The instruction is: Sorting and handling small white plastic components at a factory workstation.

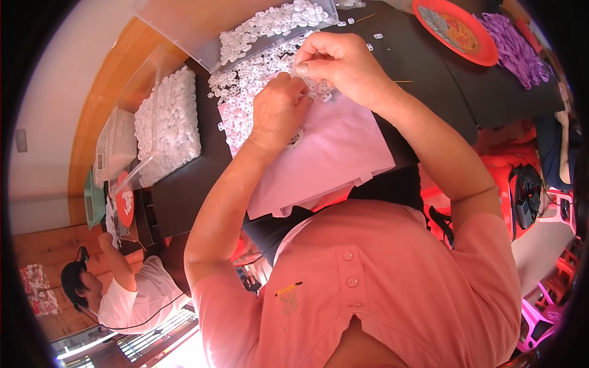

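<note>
Over a pile of small white plastic pieces (242, 76) with holes in them, my two hands work close together. My left hand (279, 110) is closed, its fingers curled down at the pile's near edge; what they grip is hidden. Just right of it and a bit higher, my right hand (346, 64) makes a pinch of thumb and forefinger. Anything in that pinch is too small to make out. A pink cloth bag (331, 159) with a round printed mark lies beneath my hands and hangs toward my lap.
A clear bin (190, 30) holding more white pieces tips behind the pile. To the left stands a clear box of white items (169, 122). An orange-red plate (485, 46) and purple strips (515, 49) lie far right. Another person (135, 294) works at lower left.
</note>
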{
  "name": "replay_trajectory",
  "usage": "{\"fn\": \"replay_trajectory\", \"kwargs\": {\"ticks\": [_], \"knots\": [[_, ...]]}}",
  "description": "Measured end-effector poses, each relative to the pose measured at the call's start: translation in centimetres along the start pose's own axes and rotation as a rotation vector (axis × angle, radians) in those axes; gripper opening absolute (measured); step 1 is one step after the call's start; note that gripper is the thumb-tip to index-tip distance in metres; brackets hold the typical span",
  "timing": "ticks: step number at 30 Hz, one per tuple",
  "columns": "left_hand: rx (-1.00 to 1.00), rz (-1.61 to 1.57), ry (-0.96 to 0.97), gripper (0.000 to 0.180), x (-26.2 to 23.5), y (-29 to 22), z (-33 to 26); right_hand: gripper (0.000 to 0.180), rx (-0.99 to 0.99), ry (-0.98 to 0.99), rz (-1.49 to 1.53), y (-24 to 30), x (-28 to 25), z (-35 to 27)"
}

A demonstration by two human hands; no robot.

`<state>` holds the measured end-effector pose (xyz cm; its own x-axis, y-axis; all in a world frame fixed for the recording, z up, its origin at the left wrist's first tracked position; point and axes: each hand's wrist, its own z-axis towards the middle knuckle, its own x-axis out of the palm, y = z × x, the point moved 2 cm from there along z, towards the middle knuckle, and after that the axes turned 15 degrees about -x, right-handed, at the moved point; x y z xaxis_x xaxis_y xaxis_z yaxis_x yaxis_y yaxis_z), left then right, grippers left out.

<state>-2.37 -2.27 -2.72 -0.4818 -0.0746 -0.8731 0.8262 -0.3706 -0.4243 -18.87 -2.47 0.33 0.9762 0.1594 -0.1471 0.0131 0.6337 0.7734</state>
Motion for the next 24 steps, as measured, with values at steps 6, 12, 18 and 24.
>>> {"fn": "replay_trajectory", "kwargs": {"ticks": [6,12,18,24], "knots": [[0.051,0.033,0.045,0.011,0.0,-0.5,0.5,0.010,-0.005,-0.015,-0.026,0.1,-0.2,0.1],[0.012,-0.026,0.121,0.010,0.3,-0.3,1.0,0.007,-0.029,0.011,-0.023,0.0,-0.2,0.1],[0.024,-0.071,0.096,0.012,-0.1,-0.4,0.7,0.010,0.001,-0.022,0.002,0.0,-0.3,0.2],[-0.062,-0.138,0.222,0.012,-0.2,-0.1,1.2,0.008,-0.010,-0.001,-0.023,-0.1,-0.3,0.2]]}}
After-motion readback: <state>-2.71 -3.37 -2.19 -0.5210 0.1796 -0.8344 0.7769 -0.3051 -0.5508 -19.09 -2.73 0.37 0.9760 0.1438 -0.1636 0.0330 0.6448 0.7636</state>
